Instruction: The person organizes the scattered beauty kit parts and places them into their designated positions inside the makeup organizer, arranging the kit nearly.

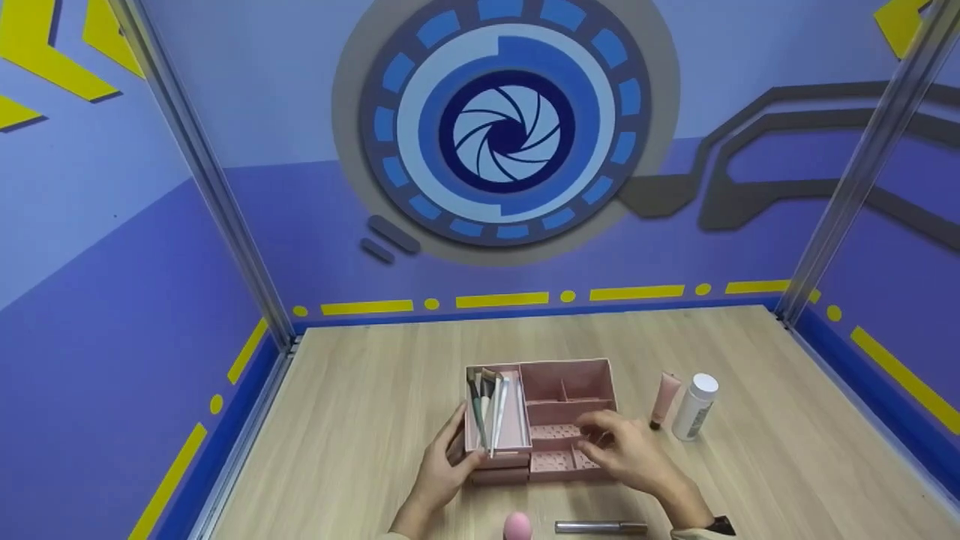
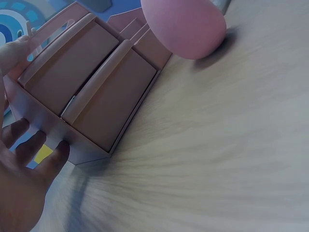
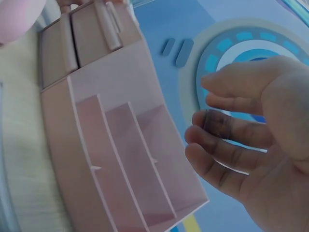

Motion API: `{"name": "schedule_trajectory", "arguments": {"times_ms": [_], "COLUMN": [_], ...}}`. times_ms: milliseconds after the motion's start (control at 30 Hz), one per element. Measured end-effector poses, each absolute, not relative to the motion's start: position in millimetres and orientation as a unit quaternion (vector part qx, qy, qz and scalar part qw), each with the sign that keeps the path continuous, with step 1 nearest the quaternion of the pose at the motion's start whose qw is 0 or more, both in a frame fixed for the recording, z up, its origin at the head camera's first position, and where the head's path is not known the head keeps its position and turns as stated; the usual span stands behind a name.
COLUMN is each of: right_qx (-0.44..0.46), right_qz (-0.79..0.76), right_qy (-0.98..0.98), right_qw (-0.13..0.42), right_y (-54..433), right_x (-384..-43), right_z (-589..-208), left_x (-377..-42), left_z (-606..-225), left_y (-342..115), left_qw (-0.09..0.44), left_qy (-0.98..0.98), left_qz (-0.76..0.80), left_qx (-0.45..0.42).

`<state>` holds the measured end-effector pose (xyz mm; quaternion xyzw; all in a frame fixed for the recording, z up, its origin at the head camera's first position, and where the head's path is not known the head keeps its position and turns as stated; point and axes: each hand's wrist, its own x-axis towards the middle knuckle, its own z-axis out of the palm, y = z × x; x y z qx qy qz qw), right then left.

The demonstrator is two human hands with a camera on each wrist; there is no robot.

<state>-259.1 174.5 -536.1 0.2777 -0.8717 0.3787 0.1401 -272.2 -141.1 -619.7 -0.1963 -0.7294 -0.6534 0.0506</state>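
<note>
A pink desktop organizer point(image 1: 570, 412) stands on the table, with divided compartments on its right and two drawers point(image 2: 108, 96) low on its left. Its top left tray holds several makeup brushes point(image 1: 486, 405) and thin white sticks. My left hand point(image 1: 442, 466) grips the organizer's left side, thumb at the tray's front corner and fingertips against the side wall point(image 2: 50, 130). Over the right compartments point(image 3: 135, 159) hovers my right hand point(image 1: 626, 450), its fingers loosely bent and apart from the thumb. A small dark patch shows across its middle fingers; whether it is an object I cannot tell.
Right of the organizer stand a pink tube point(image 1: 665, 399) with a dark cap and a white bottle point(image 1: 695, 409). At the table's near edge are a pink egg-shaped sponge point(image 1: 517, 526) and a slim silver tube point(image 1: 600, 527). Painted panels wall the table in.
</note>
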Motion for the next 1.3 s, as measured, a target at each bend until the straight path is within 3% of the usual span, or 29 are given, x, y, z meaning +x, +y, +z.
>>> {"name": "schedule_trajectory", "arguments": {"times_ms": [600, 967, 1300], "right_qx": [0.320, 0.338, 0.332], "right_qz": [0.368, 0.358, 0.344], "right_qy": [-0.867, -0.866, -0.878], "right_qw": [0.100, 0.089, 0.021], "right_y": [190, 197, 205], "right_x": [-244, -240, -238], "right_z": [-551, -567, -580], "left_x": [-261, -270, -272], "left_z": [-597, -619, -620], "left_y": [-137, -138, -142], "left_qw": [0.074, 0.062, 0.061], "left_qy": [-0.758, -0.716, -0.740], "left_qz": [-0.622, -0.663, -0.641], "left_qx": [-0.184, -0.208, -0.195]}}
